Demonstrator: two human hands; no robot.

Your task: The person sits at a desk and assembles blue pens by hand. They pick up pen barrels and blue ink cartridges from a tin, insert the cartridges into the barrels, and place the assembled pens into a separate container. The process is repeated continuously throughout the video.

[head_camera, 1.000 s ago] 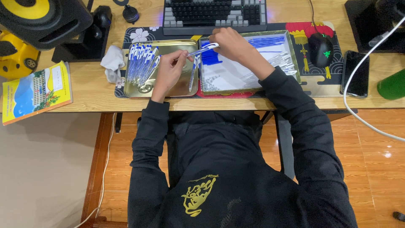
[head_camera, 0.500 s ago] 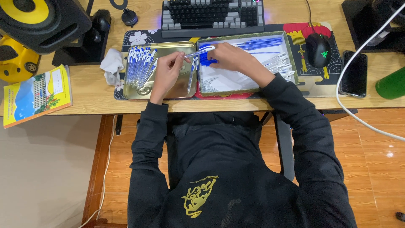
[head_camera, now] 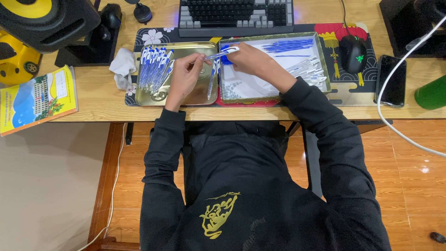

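Both hands hold one clear pen with blue parts above the seam between two trays. My left hand pinches its left end over the gold metal tray. My right hand grips its right end over the white-lined box tray. Several assembled blue-and-clear pens lie stacked at the left of the gold tray. Blue refills and clear pen barrels lie in the box tray.
A keyboard sits behind the trays, with a mouse and a phone to the right. A crumpled tissue, a booklet and a black-and-yellow speaker are at the left. A white cable and a green bottle are at the right.
Both hands stay together on the pen over the tray seam, shifting it only slightly. The rest of the desk looks the same.
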